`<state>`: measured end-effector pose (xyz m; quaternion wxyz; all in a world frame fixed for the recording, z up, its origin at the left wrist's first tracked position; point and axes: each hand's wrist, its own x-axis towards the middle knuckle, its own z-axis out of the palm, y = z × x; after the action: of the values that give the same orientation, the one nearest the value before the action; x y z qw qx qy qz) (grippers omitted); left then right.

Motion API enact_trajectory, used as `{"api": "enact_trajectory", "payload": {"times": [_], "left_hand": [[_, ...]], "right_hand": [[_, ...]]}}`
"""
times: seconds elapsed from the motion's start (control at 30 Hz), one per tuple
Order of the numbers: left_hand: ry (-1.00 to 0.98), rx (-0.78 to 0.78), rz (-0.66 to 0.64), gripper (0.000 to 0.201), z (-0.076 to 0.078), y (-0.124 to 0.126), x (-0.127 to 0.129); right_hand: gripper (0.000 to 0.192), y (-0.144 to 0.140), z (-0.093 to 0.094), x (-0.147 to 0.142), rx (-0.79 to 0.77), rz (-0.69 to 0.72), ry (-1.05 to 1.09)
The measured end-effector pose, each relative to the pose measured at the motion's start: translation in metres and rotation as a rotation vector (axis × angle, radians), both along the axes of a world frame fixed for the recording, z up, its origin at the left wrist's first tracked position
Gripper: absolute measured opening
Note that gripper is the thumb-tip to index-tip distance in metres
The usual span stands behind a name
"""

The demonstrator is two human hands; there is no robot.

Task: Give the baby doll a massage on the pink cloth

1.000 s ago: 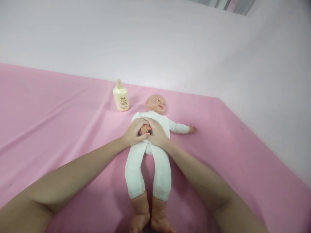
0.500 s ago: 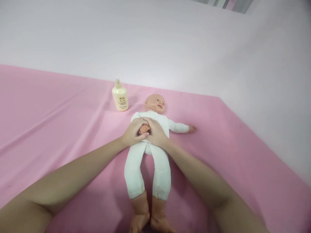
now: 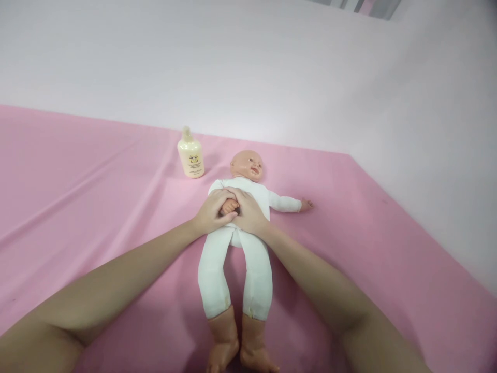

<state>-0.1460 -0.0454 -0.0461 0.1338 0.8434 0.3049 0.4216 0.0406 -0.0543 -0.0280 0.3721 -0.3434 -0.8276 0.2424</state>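
— Where is the doll lying relative to your hands?

— The doll (image 3: 236, 243) is flat on its back on the pink sheet (image 3: 97, 207), head toward twelve o'clock and bare feet toward six, right in front of me. Both my hands are on its belly, side by side and touching each other. My left hand (image 3: 212, 211) comes in from eight o'clock, my right hand (image 3: 248, 212) from four o'clock.

— Are they holding anything?

— Yes. The doll's small hand (image 3: 229, 206) is folded over its belly, and my two hands are cupped round it: left fingers curled over it from nine o'clock, right fingers wrapped over from three. Only its knuckles peek out between mine. So both hands are closed on that little hand, resting on the white suit.

— And the doll's other arm?

— Stretched out toward three o'clock, flat on the sheet, well apart from my hands.

— Any containers?

— One cream-coloured bottle (image 3: 190, 154), standing upright at about eleven o'clock from the doll's head, near it but not touching. Its cap is on. The plastic isn't see-through, so I can't tell what's inside or how full it is.
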Motion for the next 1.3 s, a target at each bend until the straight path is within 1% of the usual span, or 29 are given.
{"api": "enact_trajectory", "payload": {"times": [0.23, 0.63, 0.8, 1.0, 1.3], "left_hand": [[0.007, -0.024, 0.025, 0.032, -0.0012, -0.0003, -0.0007], [0.000, 0.005, 0.011, 0.033, 0.0008, -0.0005, -0.0013], [0.008, -0.017, 0.014, 0.034, 0.0010, -0.0002, -0.0018], [-0.001, -0.018, 0.015, 0.032, 0.0005, -0.0006, -0.0020], [-0.006, -0.013, 0.005, 0.031, 0.0011, -0.0005, -0.0025]], "right_hand": [[0.065, 0.0008, -0.0008, -0.0003, 0.003, 0.004, -0.002], [0.067, -0.0001, 0.0004, -0.0007, 0.017, 0.002, -0.004], [0.070, 0.0003, -0.0007, -0.0004, 0.021, -0.012, -0.024], [0.068, 0.0011, -0.0030, -0.0010, 0.029, -0.002, -0.014], [0.068, 0.0001, -0.0001, -0.0019, 0.021, -0.011, -0.017]]}}
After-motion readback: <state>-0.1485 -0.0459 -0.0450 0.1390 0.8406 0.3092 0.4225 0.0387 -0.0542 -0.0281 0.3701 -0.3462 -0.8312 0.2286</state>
